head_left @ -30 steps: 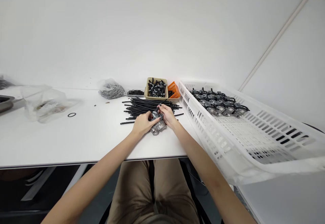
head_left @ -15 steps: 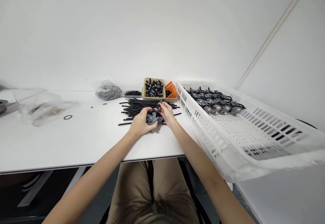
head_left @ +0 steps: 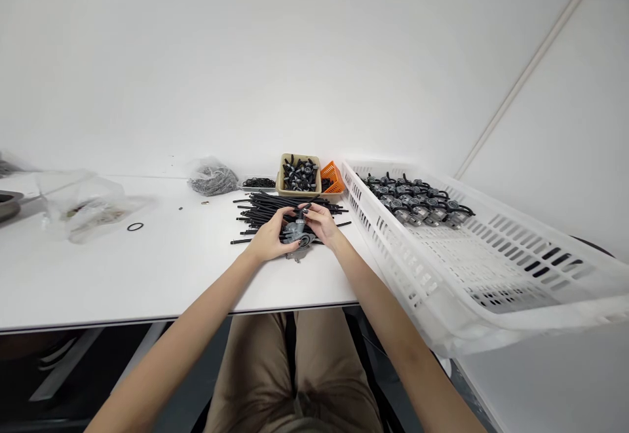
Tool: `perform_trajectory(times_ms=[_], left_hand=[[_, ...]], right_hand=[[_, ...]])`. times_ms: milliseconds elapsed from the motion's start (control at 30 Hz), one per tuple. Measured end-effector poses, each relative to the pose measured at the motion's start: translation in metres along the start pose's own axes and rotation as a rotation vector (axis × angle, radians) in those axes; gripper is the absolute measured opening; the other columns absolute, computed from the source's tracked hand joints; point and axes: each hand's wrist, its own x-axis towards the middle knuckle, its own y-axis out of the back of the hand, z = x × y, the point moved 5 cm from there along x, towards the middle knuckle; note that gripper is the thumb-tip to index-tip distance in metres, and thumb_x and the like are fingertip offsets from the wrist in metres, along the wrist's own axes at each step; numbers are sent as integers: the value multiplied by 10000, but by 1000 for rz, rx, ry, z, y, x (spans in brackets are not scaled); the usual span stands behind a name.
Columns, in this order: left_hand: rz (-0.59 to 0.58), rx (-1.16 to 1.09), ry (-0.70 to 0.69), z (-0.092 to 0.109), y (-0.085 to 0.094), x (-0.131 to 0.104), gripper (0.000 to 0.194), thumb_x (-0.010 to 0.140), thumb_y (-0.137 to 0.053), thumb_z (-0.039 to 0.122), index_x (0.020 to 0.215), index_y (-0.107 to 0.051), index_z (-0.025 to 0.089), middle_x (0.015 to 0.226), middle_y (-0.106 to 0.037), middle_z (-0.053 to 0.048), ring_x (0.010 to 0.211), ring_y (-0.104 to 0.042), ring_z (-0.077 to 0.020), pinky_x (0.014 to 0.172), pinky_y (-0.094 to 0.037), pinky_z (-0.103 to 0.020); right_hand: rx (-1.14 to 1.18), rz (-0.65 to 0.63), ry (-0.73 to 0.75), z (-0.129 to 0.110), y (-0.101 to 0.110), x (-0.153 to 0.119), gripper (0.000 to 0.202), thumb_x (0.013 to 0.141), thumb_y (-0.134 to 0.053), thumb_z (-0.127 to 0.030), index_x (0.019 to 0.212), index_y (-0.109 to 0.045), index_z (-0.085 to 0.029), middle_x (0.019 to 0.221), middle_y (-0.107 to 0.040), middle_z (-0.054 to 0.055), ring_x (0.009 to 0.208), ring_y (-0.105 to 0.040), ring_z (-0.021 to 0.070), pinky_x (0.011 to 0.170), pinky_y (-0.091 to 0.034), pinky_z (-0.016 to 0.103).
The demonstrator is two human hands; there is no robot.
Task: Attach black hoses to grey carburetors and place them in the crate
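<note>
A grey metal carburetor [head_left: 299,239] rests low over the table in front of me, its round opening facing my side. My left hand [head_left: 272,235] is closed around its left side, thumb across the front. At the top of the carburetor, my right hand [head_left: 320,221] has its fingers closed on a black cap [head_left: 301,214], which sits at the upright neck. Fingers partly hide the cap, so I cannot tell how far it is seated. Behind both hands lies a pile of thin black hoses [head_left: 265,207].
A white slotted crate [head_left: 417,276] holding several carburetors [head_left: 417,200] stands at right. Along the wall are a beige bin [head_left: 299,192] of black-and-grey caps, an orange basket [head_left: 333,174], a tray of black rings [head_left: 259,183] and bagged grey parts [head_left: 213,179]. A black ring [head_left: 135,226] and plastic bag [head_left: 83,207] lie left.
My right hand has shifted slightly left and down, and its fingers now wrap over the black cap at the carburetor's neck. My left hand keeps its hold.
</note>
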Motion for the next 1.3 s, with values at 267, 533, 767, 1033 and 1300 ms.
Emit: perform_trajectory(times_ms=[267,533,767,1033,1300], left_hand=[[-46,34,31,-6,-2,-1,473,773,-597,452,1177,-520,218,1171,-633,-68,1032,-621,-256,917,-472,-356],[-39,80,41,-7,-1,-2,501,747,-600,447,1188,-541,215,1086,-663,-55,913,-645,-246,820,-487,-328],[-57,81,64,-8,-1,-1,482,736,-602,455,1156,-555,223,1083,-667,-61,924,-644,-255,831,-488,-337],[-36,70,24,-9,-2,-1,444,734,-619,429,1129,-557,235,1067,-673,-36,889,-654,-236,804,-491,-317],[-44,80,20,-7,-1,-1,407,749,-604,428,1103,-552,234,1052,-671,-31,897,-648,-232,789,-486,-306]], right_hand=[[-2,-57,-4,-1,-2,-2,310,576,-787,-297,855,-693,-199,862,-690,30,825,-611,171,765,-479,292],[-29,-150,-24,1,-2,-3,351,598,-806,-294,913,-686,-197,813,-703,26,817,-634,165,790,-470,290],[-65,-122,-37,-1,1,-4,379,535,-851,-331,854,-697,-195,814,-691,22,806,-620,162,761,-479,289],[-85,-136,-57,-4,-2,-6,360,552,-848,-303,861,-696,-197,803,-678,6,752,-602,131,728,-467,257],[-87,-140,-58,-5,-5,-7,333,559,-845,-291,825,-677,-186,808,-650,-3,731,-578,114,701,-454,243]])
